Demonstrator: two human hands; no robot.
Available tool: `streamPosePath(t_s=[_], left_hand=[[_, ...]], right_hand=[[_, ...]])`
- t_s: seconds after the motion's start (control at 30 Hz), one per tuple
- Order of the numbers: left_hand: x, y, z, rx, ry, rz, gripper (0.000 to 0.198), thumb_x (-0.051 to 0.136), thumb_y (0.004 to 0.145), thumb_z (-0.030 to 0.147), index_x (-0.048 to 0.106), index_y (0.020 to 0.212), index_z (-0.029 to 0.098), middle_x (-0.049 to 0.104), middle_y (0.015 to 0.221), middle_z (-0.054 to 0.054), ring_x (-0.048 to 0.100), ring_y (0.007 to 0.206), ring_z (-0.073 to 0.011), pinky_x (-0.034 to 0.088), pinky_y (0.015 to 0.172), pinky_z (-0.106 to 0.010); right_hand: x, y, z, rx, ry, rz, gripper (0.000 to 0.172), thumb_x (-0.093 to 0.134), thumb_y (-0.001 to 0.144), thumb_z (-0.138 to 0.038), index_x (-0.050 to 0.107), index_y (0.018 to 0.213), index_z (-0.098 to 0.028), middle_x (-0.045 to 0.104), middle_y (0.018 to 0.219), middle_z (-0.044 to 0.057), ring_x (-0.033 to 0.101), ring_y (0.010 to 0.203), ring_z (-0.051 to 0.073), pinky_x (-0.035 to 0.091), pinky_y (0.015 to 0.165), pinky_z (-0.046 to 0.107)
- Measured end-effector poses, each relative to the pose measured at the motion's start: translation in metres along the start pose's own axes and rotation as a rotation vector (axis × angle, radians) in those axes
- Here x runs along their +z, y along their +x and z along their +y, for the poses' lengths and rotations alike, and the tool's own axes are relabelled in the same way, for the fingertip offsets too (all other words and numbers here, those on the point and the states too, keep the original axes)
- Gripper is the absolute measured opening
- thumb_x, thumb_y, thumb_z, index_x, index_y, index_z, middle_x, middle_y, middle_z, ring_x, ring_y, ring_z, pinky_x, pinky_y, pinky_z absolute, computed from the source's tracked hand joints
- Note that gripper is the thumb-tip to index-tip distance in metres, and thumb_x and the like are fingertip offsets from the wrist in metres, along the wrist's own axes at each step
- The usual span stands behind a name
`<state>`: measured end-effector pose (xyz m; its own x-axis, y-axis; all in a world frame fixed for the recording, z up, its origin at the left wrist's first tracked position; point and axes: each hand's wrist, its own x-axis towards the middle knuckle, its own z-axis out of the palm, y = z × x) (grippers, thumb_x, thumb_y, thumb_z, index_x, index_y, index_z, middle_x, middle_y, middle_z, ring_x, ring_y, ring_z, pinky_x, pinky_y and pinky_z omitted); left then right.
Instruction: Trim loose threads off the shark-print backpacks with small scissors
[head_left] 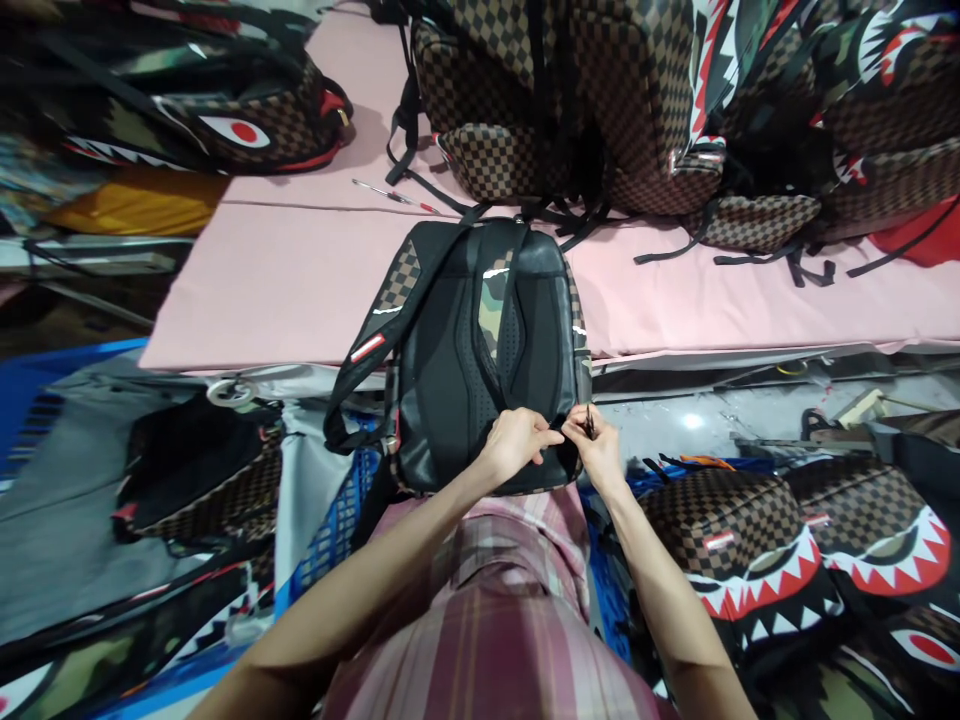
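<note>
One black backpack [466,350] overhangs the pink table [247,270] mid-view; near its five o'clock your left hand [517,440] touches it, grip unclear, while your right hand [598,447] holds a small dark tool [589,422].

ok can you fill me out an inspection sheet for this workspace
surface: pink-covered table
job's things: black backpack with checkered and camouflage trim, back panel up, overhanging the table's near edge
clutter: pen with red parts beyond the backpack; checkered backpacks along the far side; shark-face backpack at far left
grip: left hand on the lower back panel, what it pinches unclear; right hand at the lower right edge, holding a small dark object, mostly hidden
cables: nothing seen for certain
surroundings: shark-mouth backpacks at lower right; blue plastic mesh at lower left
</note>
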<state>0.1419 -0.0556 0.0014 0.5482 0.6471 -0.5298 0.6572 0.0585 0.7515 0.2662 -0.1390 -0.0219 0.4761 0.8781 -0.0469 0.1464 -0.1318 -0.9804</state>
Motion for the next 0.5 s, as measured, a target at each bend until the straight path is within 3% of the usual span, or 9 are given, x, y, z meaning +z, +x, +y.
streamPosePath(t_s=[0.17, 0.33, 0.43, 0.5], left_hand=[[-0.002, 0.002, 0.001, -0.159, -0.145, -0.168, 0.015, 0.055, 0.076, 0.021, 0.065, 0.073, 0.012, 0.069, 0.074, -0.007, 0.062, 0.051, -0.0125, 0.035, 0.044, -0.019], [0.003, -0.004, 0.012, -0.034, 0.128, -0.091, 0.019, 0.052, 0.068, 0.01, 0.056, 0.05, 0.014, 0.047, 0.034, 0.0, 0.053, 0.045, -0.0131, 0.032, 0.046, -0.02], [-0.001, -0.004, 0.008, -0.081, -0.1, -0.151, 0.022, 0.05, 0.068, 0.007, 0.051, 0.047, 0.014, 0.042, 0.033, 0.003, 0.043, 0.038, -0.0087, 0.026, 0.041, -0.018], [-0.005, -0.004, 0.001, -0.15, -0.393, -0.231, 0.019, 0.046, 0.071, 0.007, 0.05, 0.054, 0.013, 0.042, 0.039, 0.005, 0.032, 0.032, -0.0045, 0.018, 0.035, -0.016]], right_hand=[[0.0, -0.001, 0.005, -0.026, 0.037, -0.023, 0.013, 0.061, 0.071, -0.023, 0.055, 0.06, -0.018, 0.051, 0.075, 0.001, 0.05, 0.071, 0.013, 0.039, 0.065, 0.025], [-0.001, -0.003, 0.006, -0.063, -0.003, -0.074, 0.012, 0.059, 0.073, -0.02, 0.056, 0.062, -0.019, 0.05, 0.075, 0.0, 0.049, 0.071, 0.013, 0.037, 0.065, 0.025], [-0.004, -0.006, 0.004, -0.068, -0.009, -0.053, 0.014, 0.059, 0.075, -0.022, 0.055, 0.062, -0.019, 0.05, 0.076, 0.0, 0.049, 0.07, 0.013, 0.038, 0.065, 0.025], [-0.006, -0.009, 0.004, -0.076, -0.009, -0.033, 0.015, 0.058, 0.076, -0.023, 0.054, 0.062, -0.019, 0.051, 0.076, 0.0, 0.049, 0.07, 0.012, 0.038, 0.065, 0.025]])
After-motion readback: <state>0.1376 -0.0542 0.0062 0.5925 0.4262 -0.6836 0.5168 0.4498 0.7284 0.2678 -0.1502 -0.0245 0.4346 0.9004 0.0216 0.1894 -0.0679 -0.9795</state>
